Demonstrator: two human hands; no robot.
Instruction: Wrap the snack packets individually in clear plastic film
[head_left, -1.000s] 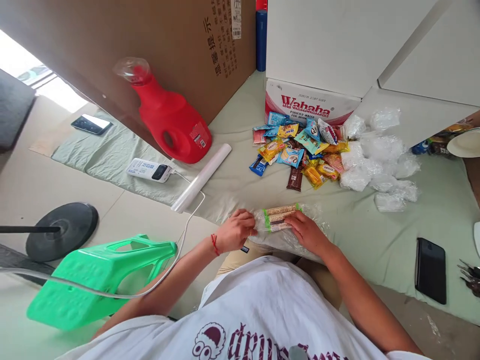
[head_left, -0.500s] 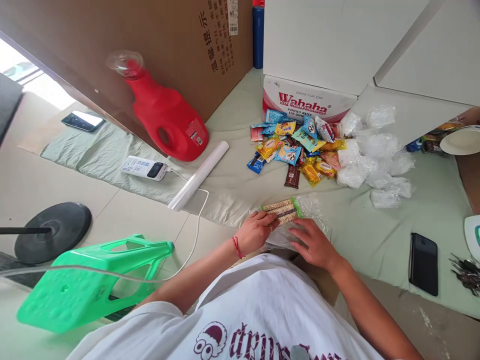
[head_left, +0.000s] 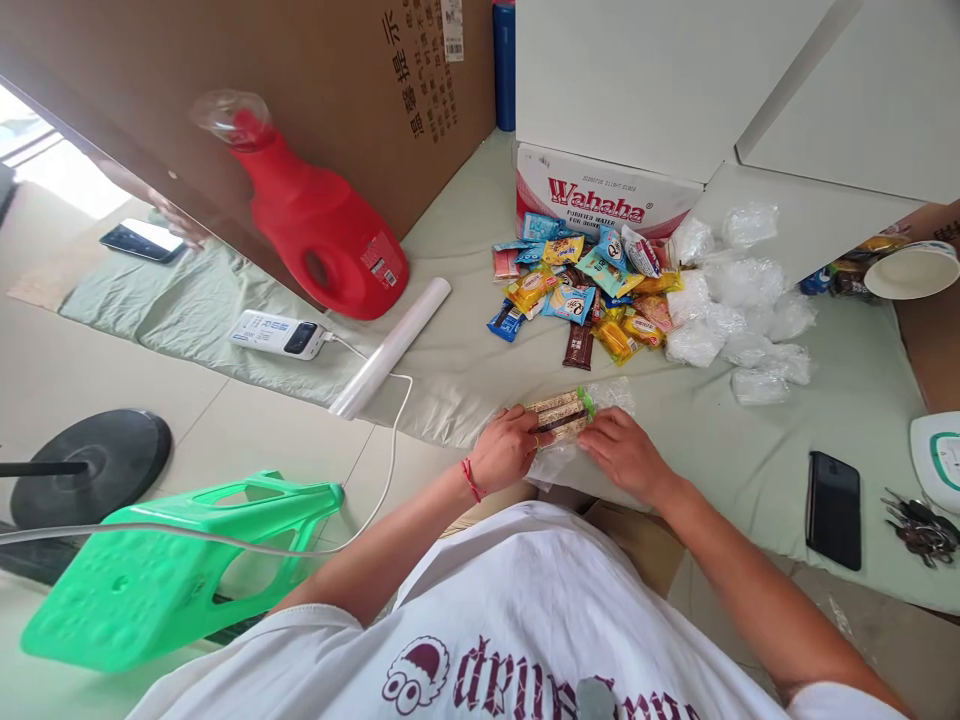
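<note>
A packaged stack of snack bars point(head_left: 559, 408) with bright green ends lies on a sheet of clear plastic film point(head_left: 616, 396), close in front of my body. My left hand point(head_left: 510, 445) is closed over the left end of the snack bars, its fingertips on top. At their right end, my right hand point(head_left: 624, 452) has its fingers drawn together at the film's near edge; the exact pinch point is partly hidden. Beyond them lies a pile of small colourful wrapped snacks point(head_left: 577, 300). Several clear film-wrapped bundles point(head_left: 739, 300) sit to its right.
A roll of film point(head_left: 390, 348) lies left, near a red jug point(head_left: 330, 240), a power bank point(head_left: 276, 334) and its white cable. A Wahaba-style carton point(head_left: 600, 190) stands behind. Right are a phone point(head_left: 834, 510), keys point(head_left: 924, 528) and a bowl point(head_left: 911, 270). A green stool point(head_left: 150, 580) is lower left.
My right hand's fingers, spread apart before, have come together at the film beside the snack bars. My left hand stays on the bars. The whole view has shifted slightly.
</note>
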